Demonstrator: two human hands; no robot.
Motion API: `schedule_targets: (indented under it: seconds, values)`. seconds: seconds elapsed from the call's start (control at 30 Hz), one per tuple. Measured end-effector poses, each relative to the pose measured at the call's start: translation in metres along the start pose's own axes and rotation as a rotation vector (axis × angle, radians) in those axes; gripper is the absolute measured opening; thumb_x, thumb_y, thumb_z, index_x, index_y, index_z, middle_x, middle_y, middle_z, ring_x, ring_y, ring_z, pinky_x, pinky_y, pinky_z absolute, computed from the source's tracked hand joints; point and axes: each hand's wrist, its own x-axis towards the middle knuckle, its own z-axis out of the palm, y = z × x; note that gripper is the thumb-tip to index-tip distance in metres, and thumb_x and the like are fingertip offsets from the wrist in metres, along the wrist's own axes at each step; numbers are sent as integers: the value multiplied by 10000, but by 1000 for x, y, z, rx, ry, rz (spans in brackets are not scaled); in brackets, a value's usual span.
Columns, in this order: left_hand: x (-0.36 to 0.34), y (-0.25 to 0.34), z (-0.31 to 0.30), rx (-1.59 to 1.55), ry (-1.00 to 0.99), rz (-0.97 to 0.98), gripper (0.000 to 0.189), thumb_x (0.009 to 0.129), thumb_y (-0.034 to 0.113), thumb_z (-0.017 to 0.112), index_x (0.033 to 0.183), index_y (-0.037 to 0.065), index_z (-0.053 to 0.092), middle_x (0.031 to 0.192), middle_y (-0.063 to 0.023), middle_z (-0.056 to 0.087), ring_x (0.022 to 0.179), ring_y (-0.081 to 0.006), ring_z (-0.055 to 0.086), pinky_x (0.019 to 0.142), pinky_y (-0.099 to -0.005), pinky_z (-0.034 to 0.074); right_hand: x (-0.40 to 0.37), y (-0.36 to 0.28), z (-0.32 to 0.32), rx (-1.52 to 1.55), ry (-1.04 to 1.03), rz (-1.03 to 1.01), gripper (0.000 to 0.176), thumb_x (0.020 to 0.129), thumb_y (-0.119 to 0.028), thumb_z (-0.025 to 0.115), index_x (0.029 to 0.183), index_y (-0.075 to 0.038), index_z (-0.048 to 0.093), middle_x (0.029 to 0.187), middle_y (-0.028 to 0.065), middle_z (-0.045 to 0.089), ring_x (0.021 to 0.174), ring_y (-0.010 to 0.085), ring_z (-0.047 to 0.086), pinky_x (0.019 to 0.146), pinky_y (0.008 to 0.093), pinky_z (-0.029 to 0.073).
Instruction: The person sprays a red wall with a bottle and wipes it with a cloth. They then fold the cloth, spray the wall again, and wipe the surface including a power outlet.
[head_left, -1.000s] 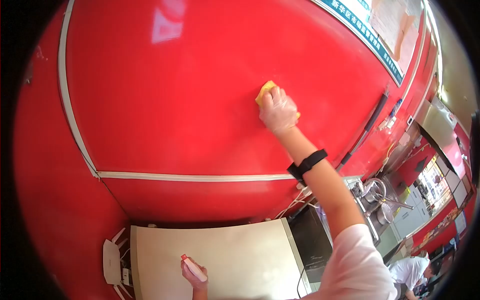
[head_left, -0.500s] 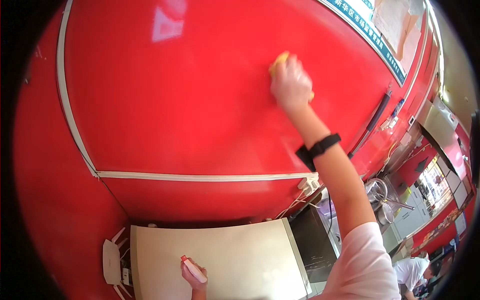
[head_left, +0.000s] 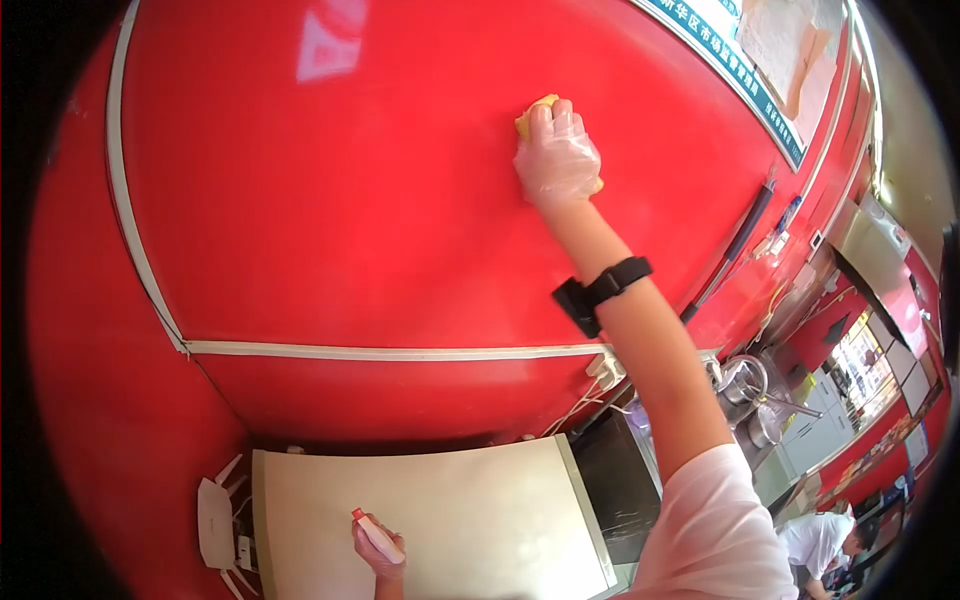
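My right hand point(head_left: 560, 160), in a clear plastic glove, presses a yellow cloth point(head_left: 540, 110) against the glossy red wall point(head_left: 350, 200). Its fingers are closed over the cloth, so most of it is hidden. Low in the view, my left hand point(head_left: 378, 548) is wrapped round a pale bottle point(head_left: 378, 538) with a red cap, above the beige top surface of a large appliance point(head_left: 460, 500). A black band with a dark piece sits on my right wrist.
A white router point(head_left: 217, 525) with antennas stands left of the appliance. Above right hangs a notice board point(head_left: 740, 70) with papers. White sockets point(head_left: 605, 370) with cables sit below the wall trim. Metal pots point(head_left: 760, 420) and a person point(head_left: 825, 540) in white are at right.
My right hand has moved slightly left and up across the red wall with the cloth. The view has shifted a little; my left hand still holds the bottle.
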Motion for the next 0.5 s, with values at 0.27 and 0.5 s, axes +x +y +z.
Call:
schedule_targets:
  seconds: [0.27, 0.5]
  values:
    - [-4, 2, -1, -25, 15, 34, 396, 681, 219, 661, 974, 70, 442, 750, 7, 429, 528, -74, 437, 454, -232, 404, -106, -40, 2, 240, -161, -486, 102, 683, -196, 599, 778, -185, 563, 790, 23, 504, 754, 204, 566, 532, 334, 506]
    - [7, 17, -4, -1107, 228, -854, 411, 687, 163, 693, 1011, 96, 448, 744, 25, 430, 518, -64, 417, 444, -197, 380, 55, 5, -2, 26, -4, 379, 342, 772, -243, 609, 1041, -63, 500, 946, 126, 527, 801, 323, 596, 521, 450, 504]
